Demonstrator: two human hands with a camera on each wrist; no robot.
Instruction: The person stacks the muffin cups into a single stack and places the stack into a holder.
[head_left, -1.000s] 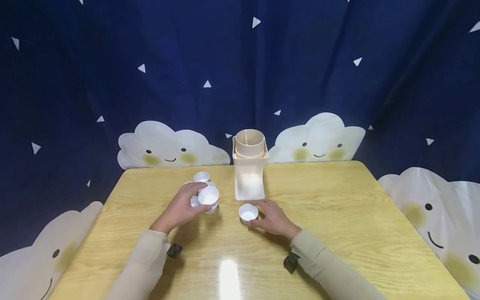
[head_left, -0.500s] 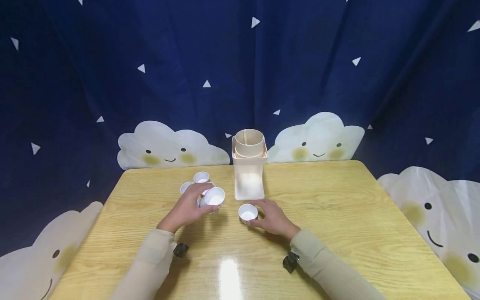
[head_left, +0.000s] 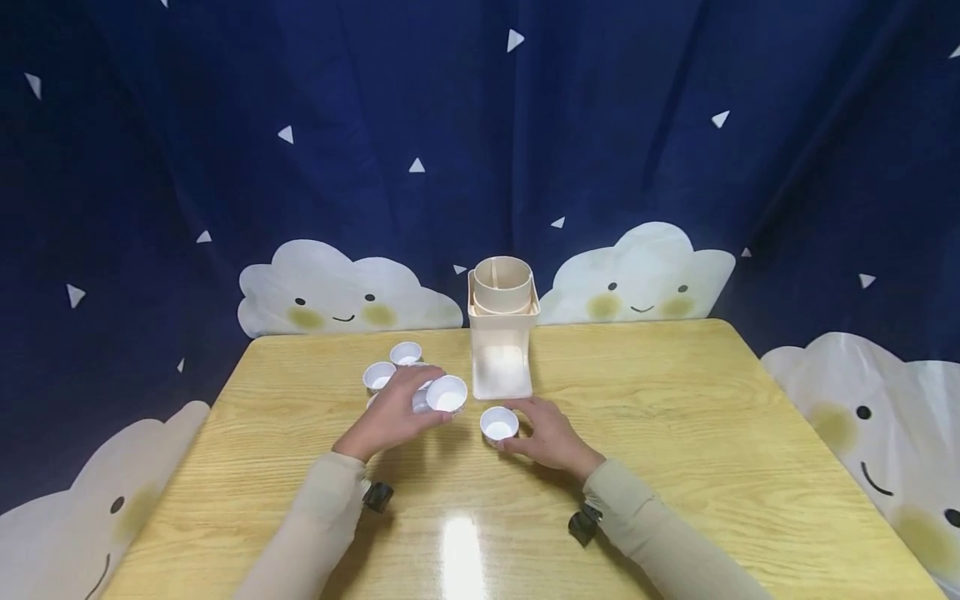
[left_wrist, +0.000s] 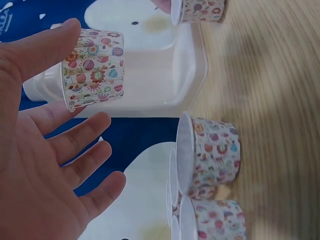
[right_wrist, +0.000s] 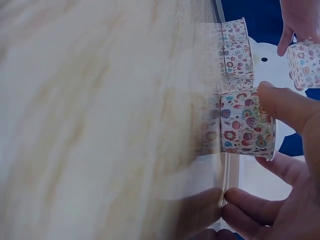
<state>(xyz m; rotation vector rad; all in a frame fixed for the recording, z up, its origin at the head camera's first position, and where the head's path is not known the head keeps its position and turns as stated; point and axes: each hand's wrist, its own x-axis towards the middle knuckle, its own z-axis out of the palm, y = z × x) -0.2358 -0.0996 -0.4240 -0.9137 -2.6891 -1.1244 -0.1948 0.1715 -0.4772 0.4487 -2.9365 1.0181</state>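
Note:
My left hand (head_left: 393, 417) pinches a small white-lined paper baking cup (left_wrist: 96, 70) with a colourful flower print, thumb on one side and a finger on the other. It is held above the table, its open mouth upward in the head view. The other left fingers are spread apart. My right hand (head_left: 551, 437) has thumb and finger at the rim of a second paper baking cup (right_wrist: 247, 122), which stands upright on the table. Several matching cups (head_left: 380, 377) stand behind and left of the left hand, partly hidden by it.
A cream-coloured plastic stand (head_left: 501, 371) with a round cylinder (head_left: 502, 287) in its top stands at the back middle of the wooden table (head_left: 637, 400). Behind the table hangs a dark blue curtain (head_left: 360, 125) with clouds and triangles.
My left hand has moved right with its baking cup, toward the right hand's cup, uncovering more of the standing cups behind. My right hand and its cup stay in place.

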